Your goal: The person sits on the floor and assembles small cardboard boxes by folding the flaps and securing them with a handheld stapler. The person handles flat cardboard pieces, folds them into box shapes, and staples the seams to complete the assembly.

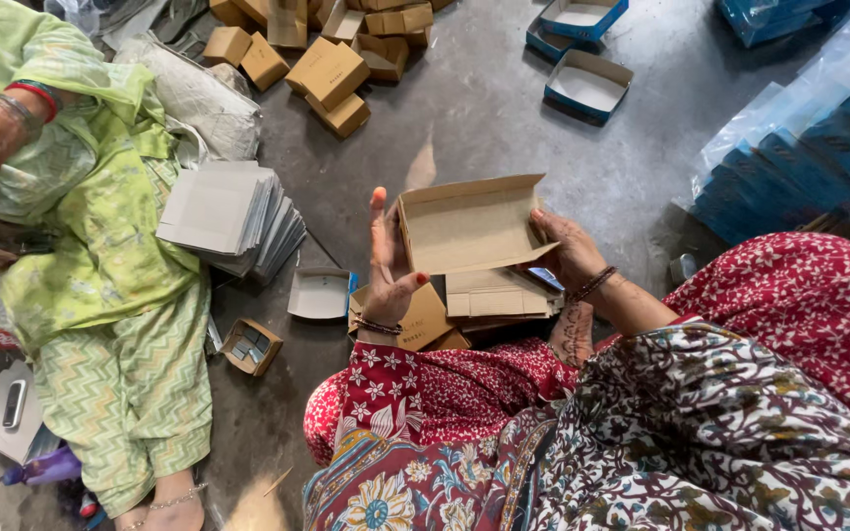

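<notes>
- Left hand [387,278]: flat against the left wall of the half-folded brown carton [471,228], fingers straight up, thumb curled at the near corner. Grip loose, pressing the wall, not wrapped around it.
- Right hand [571,252]: closed on the carton's right end, fingers hidden behind the wall, thumb side out.
- Carton sat between both hands above my lap, open side toward me, back flap standing up.
- Just under it: flat brown blanks [497,293] stacked on my knees, one more folded brown piece [423,317] below my left wrist.
- Floor [504,108] was bare grey concrete.
- Left of me on the floor: small grey tray [319,294], and a small open box with dark parts inside [250,345].
- Further left: fanned stack of grey-white card sheets [231,211] resting against a co-worker in green clothes [100,256].
- Far side: pile of finished brown boxes [332,44].
- Top right: blue-walled trays with white insides [587,87].
- Right edge: blue packs under clear plastic wrap [819,157].
</notes>
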